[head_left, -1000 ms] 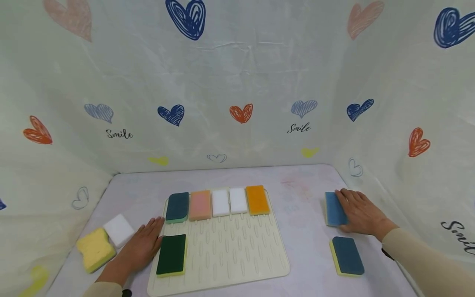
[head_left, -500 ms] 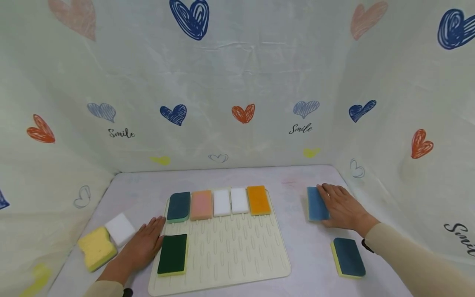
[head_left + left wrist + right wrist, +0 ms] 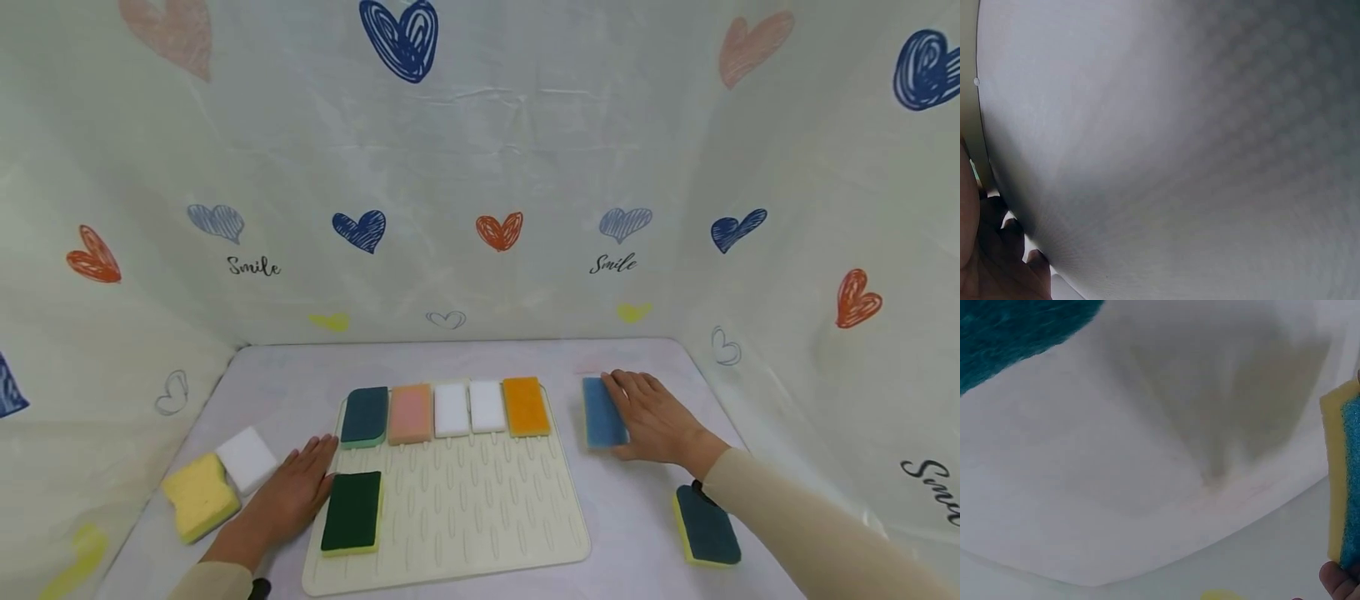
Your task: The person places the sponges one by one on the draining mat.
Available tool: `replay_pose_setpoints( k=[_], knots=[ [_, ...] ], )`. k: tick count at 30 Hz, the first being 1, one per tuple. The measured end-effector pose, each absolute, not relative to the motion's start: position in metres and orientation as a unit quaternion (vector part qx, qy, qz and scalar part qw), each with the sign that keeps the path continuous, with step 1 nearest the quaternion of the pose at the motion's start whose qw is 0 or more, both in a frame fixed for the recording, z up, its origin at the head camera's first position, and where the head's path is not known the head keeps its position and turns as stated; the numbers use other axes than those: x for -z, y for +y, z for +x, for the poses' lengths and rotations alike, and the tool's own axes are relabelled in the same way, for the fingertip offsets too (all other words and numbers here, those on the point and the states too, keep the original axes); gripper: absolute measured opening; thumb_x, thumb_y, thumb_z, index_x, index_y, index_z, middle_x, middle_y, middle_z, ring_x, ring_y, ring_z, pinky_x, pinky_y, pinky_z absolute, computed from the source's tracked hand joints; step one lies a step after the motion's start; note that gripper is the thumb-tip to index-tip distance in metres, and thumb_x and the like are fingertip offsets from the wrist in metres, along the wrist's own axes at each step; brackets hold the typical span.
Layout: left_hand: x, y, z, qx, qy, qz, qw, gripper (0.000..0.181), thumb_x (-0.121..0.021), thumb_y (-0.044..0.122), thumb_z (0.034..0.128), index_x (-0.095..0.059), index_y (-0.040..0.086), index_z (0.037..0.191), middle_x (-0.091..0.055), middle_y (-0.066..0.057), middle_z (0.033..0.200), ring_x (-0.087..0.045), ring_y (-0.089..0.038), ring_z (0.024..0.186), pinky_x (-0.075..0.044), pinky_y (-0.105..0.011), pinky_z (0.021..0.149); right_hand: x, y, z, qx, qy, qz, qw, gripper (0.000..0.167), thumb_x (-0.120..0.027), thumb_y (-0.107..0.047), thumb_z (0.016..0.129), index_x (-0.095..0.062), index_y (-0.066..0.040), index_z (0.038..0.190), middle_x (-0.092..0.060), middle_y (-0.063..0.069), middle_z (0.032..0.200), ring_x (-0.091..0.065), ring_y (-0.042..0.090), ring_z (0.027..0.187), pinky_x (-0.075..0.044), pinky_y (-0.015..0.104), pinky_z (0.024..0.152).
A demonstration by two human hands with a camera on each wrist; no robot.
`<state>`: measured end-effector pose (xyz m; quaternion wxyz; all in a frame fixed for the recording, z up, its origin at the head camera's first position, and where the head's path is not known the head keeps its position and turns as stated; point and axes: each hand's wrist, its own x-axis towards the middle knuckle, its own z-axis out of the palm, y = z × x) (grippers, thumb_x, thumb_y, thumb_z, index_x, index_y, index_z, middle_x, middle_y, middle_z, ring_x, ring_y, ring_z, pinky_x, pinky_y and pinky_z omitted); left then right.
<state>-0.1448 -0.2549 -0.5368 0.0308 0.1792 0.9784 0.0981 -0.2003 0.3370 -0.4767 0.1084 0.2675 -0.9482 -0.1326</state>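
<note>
My right hand (image 3: 660,421) grips a blue-topped sponge (image 3: 602,412) to the right of the mat, with the fingers at its far edge and the thumb at its near edge. In the right wrist view this sponge (image 3: 1350,481) shows a yellow layer under the blue one and bows slightly. My left hand (image 3: 288,496) lies with straight fingers by the left edge of the cream ribbed mat (image 3: 480,517). Close to that hand, a dark green scouring sponge (image 3: 352,512) sits on the mat's near left corner. The left wrist view shows only dim fingers (image 3: 1010,244) and the tabletop.
Along the mat's far edge lie a teal sponge (image 3: 364,415), a pink one (image 3: 410,412), two white ones (image 3: 451,409) and an orange one (image 3: 527,407). A white sponge (image 3: 247,460) and a yellow sponge (image 3: 201,497) lie left. Under my right forearm is a dark blue-topped sponge (image 3: 709,529).
My right hand has moved left toward the mat with the blue-topped sponge, and its forearm now partly covers the dark blue-topped one. My left hand has stayed in place.
</note>
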Motion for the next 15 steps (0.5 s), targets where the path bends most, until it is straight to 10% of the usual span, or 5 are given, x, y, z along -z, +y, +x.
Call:
replay_pose_setpoints(
  k=[15],
  knots=[
    [0.533,-0.253,-0.142,-0.098,0.980,0.170,0.039,0.063,-0.057,0.027,0.1097,-0.038,-0.005,0.160,-0.043,-0.027,0.163,-0.038,-0.049,0.152,-0.033,-0.066,0.121,0.469,0.271,-0.192,0.106,-0.945,0.290,0.109,0.111,-0.074,-0.068,0.078,-0.038,0.001,0.157,-0.047,0.019,0.152,-0.050,0.035,0.136,-0.044,0.052,0.119]
  ],
)
